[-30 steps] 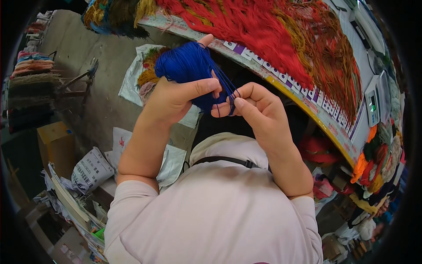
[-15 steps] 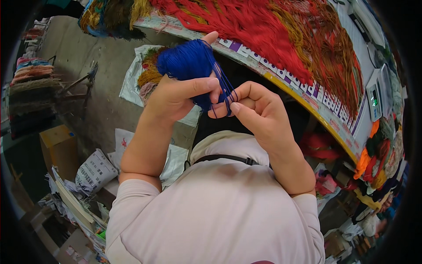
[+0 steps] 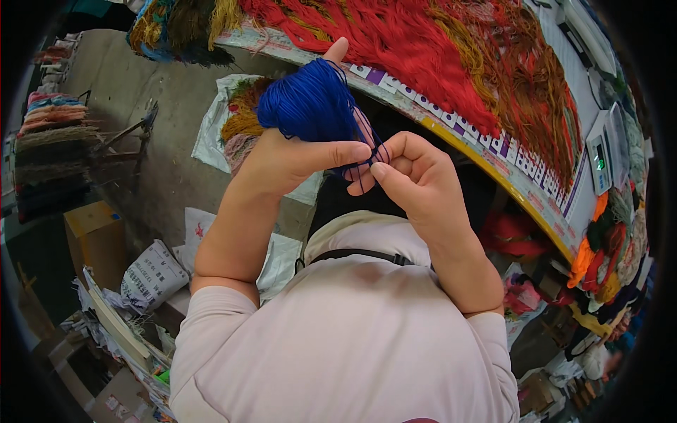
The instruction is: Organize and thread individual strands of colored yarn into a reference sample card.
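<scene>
A thick hank of blue yarn (image 3: 303, 106) is looped over the back of my left hand (image 3: 303, 156), which grips it with the thumb stretched toward the right. One fingertip sticks out beyond the hank's far end. From the hank, several blue strands run across to my right hand (image 3: 412, 173). Its thumb and forefinger pinch them near the tip of my left thumb, with the other fingers curled under. My left fingers are partly hidden behind the yarn.
Ahead, a table edge (image 3: 451, 134) carries red yarn (image 3: 395, 56), rust-brown yarn (image 3: 536, 84) and a row of small cards. A digital scale (image 3: 601, 158) stands at the right. On the floor lie mustard yarn (image 3: 243, 116) on white plastic, a cardboard box (image 3: 97, 233) and a white sack (image 3: 154, 275).
My left hand has turned slightly and shifted a little right, its thumb nearer my right fingertips. The strands between the hands are now gathered closer together. My right hand stays nearly in place.
</scene>
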The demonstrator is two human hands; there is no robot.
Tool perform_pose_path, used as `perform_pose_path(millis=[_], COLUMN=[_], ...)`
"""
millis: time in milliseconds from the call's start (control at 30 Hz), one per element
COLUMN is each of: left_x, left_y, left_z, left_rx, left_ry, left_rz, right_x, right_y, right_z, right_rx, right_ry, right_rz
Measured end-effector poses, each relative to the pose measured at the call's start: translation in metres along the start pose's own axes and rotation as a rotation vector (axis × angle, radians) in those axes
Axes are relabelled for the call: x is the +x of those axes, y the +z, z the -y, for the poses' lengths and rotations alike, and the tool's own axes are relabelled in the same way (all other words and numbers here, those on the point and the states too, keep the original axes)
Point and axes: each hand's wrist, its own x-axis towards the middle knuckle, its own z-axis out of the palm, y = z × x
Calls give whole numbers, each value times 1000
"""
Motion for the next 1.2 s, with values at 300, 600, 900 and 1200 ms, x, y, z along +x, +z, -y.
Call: perform_pose_path(millis=[300, 600, 900, 1200], left_x=[0, 1, -4, -32], left_y=[2, -12, -79, -250], left_z=[-3, -3, 17, 7], left_rx=[-98, -41, -261, -1046], left_ry=[-80, -49, -415, -59], left_rz=[-31, 15, 588, -102], right_x=[2, 10, -5, -405], right_y=[3, -6, -72, -461], right_z=[-4, -11, 55, 168], right_rx=[38, -265, -120, 292], right_ry=[-84, -201, 103, -637], right_rz=[33, -52, 400, -658])
